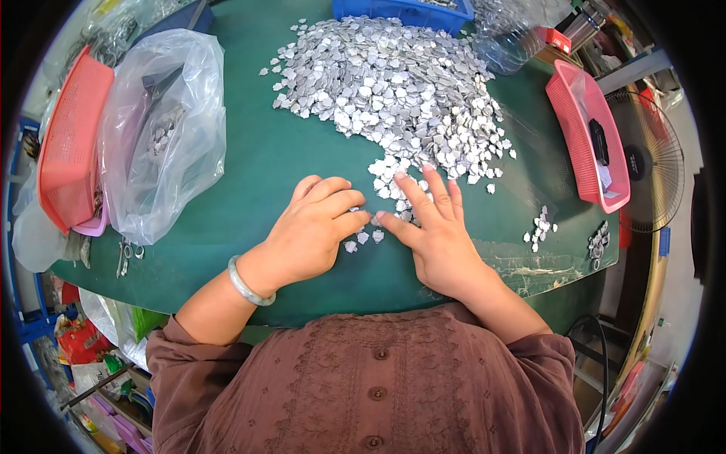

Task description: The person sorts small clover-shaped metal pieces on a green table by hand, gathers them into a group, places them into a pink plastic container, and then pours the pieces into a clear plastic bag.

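A large heap of small flat silver pieces (386, 83) with scalloped outlines spreads over the green tabletop (249, 144). Its near tip trails down between my hands. My left hand (310, 231), with a pale bangle (246, 285) at the wrist, has its fingers bent in, tips down at a few pieces; its thumb and whatever it holds are hidden. Opposite it, my right hand (439, 238) has its fingers spread over the heap's near tip. Its thumb almost meets my left fingertips at one small piece. A few loose pieces (363, 237) lie just below the fingertips.
On the left, a clear plastic bag (170, 144) with some pieces stands by a pink basket (72, 144); scissors (125, 256) lie nearer. Another pink basket (590, 136) and a fan (650, 163) are right. A blue tray (401, 10) sits behind the heap. Small piles (540, 229) lie near right.
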`<state>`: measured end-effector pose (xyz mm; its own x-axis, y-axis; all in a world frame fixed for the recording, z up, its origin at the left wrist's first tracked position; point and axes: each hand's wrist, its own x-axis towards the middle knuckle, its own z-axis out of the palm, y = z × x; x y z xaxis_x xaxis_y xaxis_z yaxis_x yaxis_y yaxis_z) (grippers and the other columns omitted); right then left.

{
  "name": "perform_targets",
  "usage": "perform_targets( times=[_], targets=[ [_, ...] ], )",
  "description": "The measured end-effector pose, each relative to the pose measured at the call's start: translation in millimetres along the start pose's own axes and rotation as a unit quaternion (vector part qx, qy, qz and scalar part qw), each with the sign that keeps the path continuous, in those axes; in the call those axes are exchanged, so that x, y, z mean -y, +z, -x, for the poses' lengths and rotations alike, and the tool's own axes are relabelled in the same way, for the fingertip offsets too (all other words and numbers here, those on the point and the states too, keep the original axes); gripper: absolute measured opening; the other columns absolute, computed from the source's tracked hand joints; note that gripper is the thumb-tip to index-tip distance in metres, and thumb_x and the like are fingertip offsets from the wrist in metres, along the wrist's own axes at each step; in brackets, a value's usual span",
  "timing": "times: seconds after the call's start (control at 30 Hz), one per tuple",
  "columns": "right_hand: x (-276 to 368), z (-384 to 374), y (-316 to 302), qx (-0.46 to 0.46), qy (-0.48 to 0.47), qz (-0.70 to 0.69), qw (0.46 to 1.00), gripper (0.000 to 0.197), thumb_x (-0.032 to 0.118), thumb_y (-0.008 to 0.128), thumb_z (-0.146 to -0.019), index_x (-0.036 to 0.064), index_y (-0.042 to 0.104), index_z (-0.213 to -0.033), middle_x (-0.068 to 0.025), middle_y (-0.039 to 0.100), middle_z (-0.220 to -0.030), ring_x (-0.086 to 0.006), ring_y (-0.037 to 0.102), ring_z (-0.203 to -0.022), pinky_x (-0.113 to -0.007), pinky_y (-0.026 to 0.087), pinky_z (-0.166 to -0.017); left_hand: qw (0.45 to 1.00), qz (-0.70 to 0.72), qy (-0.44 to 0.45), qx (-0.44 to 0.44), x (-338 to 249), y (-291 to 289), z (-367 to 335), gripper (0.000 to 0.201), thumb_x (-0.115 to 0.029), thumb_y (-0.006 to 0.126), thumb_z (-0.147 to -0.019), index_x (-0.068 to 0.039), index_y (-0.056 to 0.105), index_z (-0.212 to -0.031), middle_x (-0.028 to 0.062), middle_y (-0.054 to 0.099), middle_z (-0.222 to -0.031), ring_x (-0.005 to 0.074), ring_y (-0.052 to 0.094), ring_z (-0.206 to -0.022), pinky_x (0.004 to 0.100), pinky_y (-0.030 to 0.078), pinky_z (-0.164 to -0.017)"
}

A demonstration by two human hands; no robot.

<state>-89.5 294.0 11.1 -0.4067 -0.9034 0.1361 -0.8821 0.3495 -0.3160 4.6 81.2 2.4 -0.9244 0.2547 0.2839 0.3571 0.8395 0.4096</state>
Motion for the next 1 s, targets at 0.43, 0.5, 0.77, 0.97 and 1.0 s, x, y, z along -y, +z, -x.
perform_targets(
  times=[0.43, 0.5, 0.77, 0.97, 1.0],
  targets=[
    [-9.1, 16.1, -5.8, -0.025, 0.023, 0.001, 0.999, 0.033, -0.002, 0.058, -0.074, 0.0079, 0.068, -0.104, -0.0145, 0.042, -0.142, -0.0424, 0.027, -0.138, -0.063, 0.020, -0.108, 1.000, 0.012, 0.014, -0.006, -5.8, 1.6, -2.9, 0.033, 0.002, 0.058, -0.071, -0.009, 0.069, -0.100, 0.0105, 0.059, -0.111, 0.0304, 0.053, -0.108, 0.0439, 0.039, -0.092],
    [-9.5, 19.9, -7.8, -0.017, 0.012, -0.013, 1.000, 0.033, -0.002, 0.058, -0.074, 0.0079, 0.068, -0.104, -0.0144, 0.042, -0.142, -0.0422, 0.027, -0.138, -0.064, 0.020, -0.108, 1.000, 0.011, 0.016, -0.007, -6.3, 1.4, -3.5, 0.033, 0.002, 0.059, -0.070, -0.008, 0.069, -0.100, 0.0106, 0.059, -0.111, 0.0303, 0.053, -0.108, 0.0439, 0.039, -0.092],
    [-8.6, 24.6, -4.6, -0.014, 0.009, -0.010, 1.000, 0.033, -0.002, 0.060, -0.071, 0.0087, 0.070, -0.101, -0.0124, 0.039, -0.145, -0.0412, 0.023, -0.140, -0.065, 0.019, -0.108, 1.000, 0.009, 0.017, -0.022, -16.8, 13.9, -16.0, 0.026, -0.003, 0.062, -0.075, -0.008, 0.069, -0.100, 0.0107, 0.058, -0.107, 0.0288, 0.053, -0.105, 0.0420, 0.040, -0.090],
    [-15.6, 32.7, -11.1, -0.021, 0.009, -0.048, 0.999, 0.031, -0.003, 0.060, -0.070, 0.0085, 0.071, -0.097, -0.0130, 0.041, -0.143, -0.0416, 0.026, -0.139, -0.064, 0.020, -0.108, 1.000, -0.001, 0.024, -0.015, -14.7, 10.9, -14.4, 0.028, -0.002, 0.062, -0.073, -0.008, 0.069, -0.100, 0.0106, 0.058, -0.107, 0.0283, 0.053, -0.104, 0.0412, 0.039, -0.090],
    [-15.6, 33.0, -12.9, -0.019, 0.021, -0.043, 0.999, 0.032, -0.004, 0.059, -0.071, 0.0079, 0.070, -0.099, -0.0136, 0.042, -0.142, -0.0420, 0.027, -0.138, -0.064, 0.021, -0.108, 1.000, -0.002, 0.025, -0.014, -15.4, 9.7, -13.7, 0.028, -0.002, 0.062, -0.073, -0.008, 0.069, -0.100, 0.0106, 0.058, -0.107, 0.0283, 0.053, -0.104, 0.0412, 0.039, -0.090]
  ],
)
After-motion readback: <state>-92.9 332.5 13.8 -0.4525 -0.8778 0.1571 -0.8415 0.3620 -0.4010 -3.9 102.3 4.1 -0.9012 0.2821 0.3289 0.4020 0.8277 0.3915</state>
